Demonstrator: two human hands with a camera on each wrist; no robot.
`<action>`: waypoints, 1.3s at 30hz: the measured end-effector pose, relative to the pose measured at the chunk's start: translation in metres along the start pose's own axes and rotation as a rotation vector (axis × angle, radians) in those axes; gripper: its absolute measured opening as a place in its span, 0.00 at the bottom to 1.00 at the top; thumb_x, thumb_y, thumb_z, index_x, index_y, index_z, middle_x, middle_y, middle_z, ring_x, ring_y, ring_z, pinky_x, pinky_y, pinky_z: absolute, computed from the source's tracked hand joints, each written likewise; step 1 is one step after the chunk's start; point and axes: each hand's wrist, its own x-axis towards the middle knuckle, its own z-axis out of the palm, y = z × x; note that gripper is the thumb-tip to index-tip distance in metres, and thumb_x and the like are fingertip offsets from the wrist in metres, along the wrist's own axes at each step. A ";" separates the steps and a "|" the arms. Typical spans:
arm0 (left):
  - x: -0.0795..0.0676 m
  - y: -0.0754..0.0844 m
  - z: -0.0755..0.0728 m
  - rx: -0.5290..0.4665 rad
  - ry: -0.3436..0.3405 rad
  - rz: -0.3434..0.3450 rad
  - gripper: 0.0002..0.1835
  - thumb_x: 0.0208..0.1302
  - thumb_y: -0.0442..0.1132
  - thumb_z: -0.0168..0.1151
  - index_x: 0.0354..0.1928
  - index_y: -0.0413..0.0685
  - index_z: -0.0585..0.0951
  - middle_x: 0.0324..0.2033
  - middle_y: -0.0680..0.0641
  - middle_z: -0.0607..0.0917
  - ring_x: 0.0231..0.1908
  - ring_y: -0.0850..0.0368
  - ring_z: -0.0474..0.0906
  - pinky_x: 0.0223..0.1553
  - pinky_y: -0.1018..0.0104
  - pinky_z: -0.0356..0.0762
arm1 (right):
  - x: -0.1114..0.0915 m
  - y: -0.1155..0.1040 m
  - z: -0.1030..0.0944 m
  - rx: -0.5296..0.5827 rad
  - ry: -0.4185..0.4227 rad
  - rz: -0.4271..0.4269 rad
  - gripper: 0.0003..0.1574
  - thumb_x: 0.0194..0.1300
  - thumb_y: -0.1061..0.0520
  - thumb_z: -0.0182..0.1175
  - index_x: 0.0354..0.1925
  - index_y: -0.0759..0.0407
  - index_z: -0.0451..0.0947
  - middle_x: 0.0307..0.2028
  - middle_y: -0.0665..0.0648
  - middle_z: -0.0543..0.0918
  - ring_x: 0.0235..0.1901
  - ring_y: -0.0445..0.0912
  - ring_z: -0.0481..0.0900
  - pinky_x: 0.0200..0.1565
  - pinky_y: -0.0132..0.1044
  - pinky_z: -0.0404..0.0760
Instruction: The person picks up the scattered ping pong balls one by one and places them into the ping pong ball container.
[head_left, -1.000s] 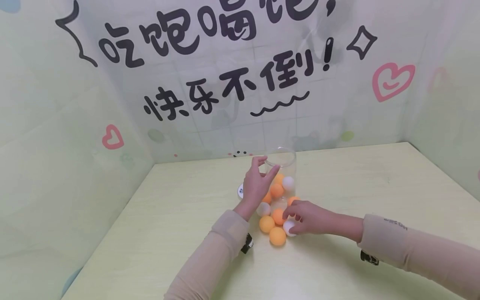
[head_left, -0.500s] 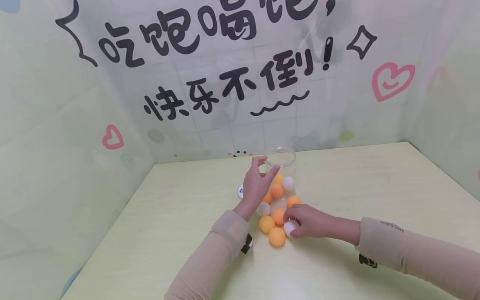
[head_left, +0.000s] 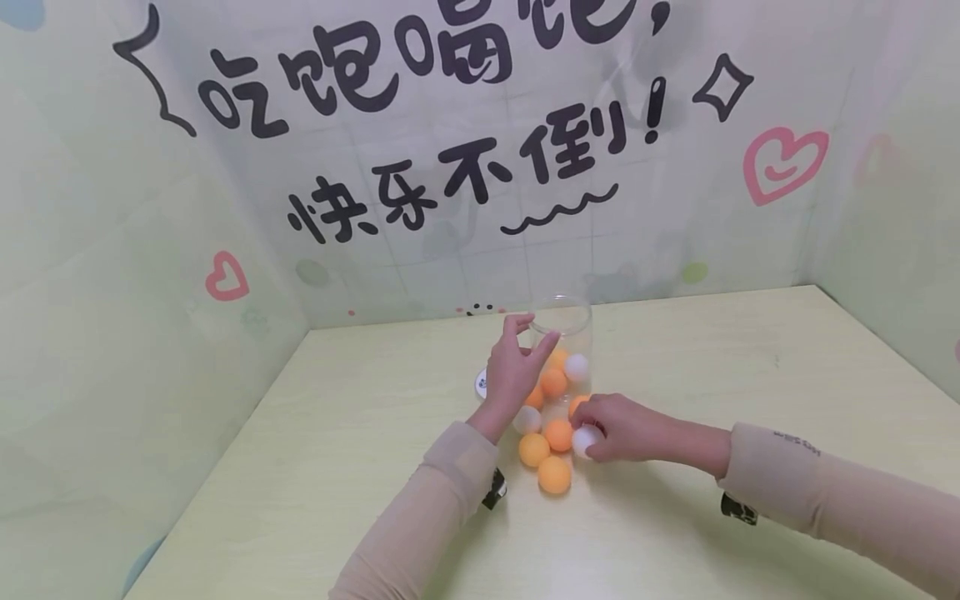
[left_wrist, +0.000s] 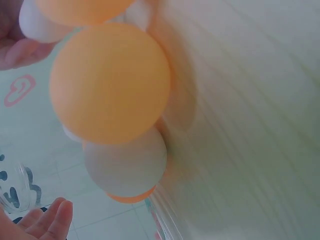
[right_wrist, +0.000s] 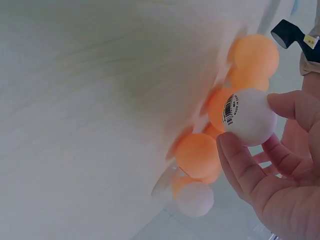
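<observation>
A clear cylindrical container [head_left: 573, 340] stands upright on the table, with several orange and white table tennis balls visible in its lower part. My left hand [head_left: 514, 371] holds it near the rim, thumb and fingers spread around its side. In front of it lie loose orange balls [head_left: 554, 476] and a white ball [head_left: 528, 419]. My right hand [head_left: 628, 428] pinches another white table tennis ball [right_wrist: 251, 118] between thumb and fingers; printed barcode marks face the right wrist view. An orange ball [right_wrist: 198, 155] lies beyond those fingertips.
A round white piece with a dark print [head_left: 482, 383] lies left of the container, partly behind my left hand. The pale wooden table [head_left: 337, 467] meets a wall sheet [head_left: 420, 275] with black lettering at the back. Side panels flank it.
My right hand first closes on the white ball near the front of the group, then shifts it slightly up and away. My left hand and the container stay in place.
</observation>
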 end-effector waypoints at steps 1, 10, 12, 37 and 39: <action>0.001 0.000 0.000 0.001 0.000 -0.004 0.29 0.57 0.62 0.56 0.58 0.58 0.67 0.60 0.50 0.72 0.44 0.51 0.80 0.42 0.58 0.76 | 0.001 0.000 -0.003 -0.006 0.002 -0.002 0.09 0.47 0.66 0.60 0.32 0.60 0.77 0.24 0.47 0.75 0.25 0.38 0.67 0.29 0.29 0.68; 0.006 0.001 0.004 0.014 0.016 -0.003 0.29 0.58 0.62 0.55 0.58 0.57 0.67 0.60 0.49 0.72 0.42 0.51 0.81 0.40 0.59 0.77 | 0.009 0.000 -0.035 -0.016 -0.024 0.066 0.10 0.50 0.66 0.61 0.35 0.62 0.79 0.27 0.50 0.77 0.25 0.41 0.69 0.30 0.30 0.71; 0.006 0.001 0.005 0.016 0.018 -0.007 0.29 0.58 0.62 0.55 0.58 0.58 0.67 0.60 0.49 0.72 0.42 0.52 0.81 0.40 0.58 0.77 | 0.012 0.000 -0.042 -0.030 -0.020 0.063 0.11 0.50 0.66 0.61 0.36 0.63 0.79 0.28 0.51 0.77 0.26 0.41 0.69 0.30 0.30 0.71; 0.015 0.004 0.011 0.031 0.019 -0.018 0.31 0.57 0.63 0.54 0.58 0.57 0.66 0.60 0.48 0.71 0.42 0.51 0.81 0.41 0.59 0.77 | 0.038 -0.005 -0.103 -0.150 0.091 0.010 0.15 0.52 0.65 0.59 0.42 0.67 0.78 0.36 0.58 0.81 0.32 0.48 0.72 0.34 0.38 0.74; 0.016 0.004 0.011 0.028 0.018 -0.015 0.30 0.58 0.63 0.54 0.58 0.56 0.66 0.60 0.48 0.72 0.42 0.51 0.81 0.41 0.59 0.77 | 0.040 -0.005 -0.107 -0.160 0.101 0.008 0.15 0.52 0.65 0.59 0.41 0.66 0.78 0.36 0.58 0.81 0.31 0.47 0.73 0.34 0.38 0.74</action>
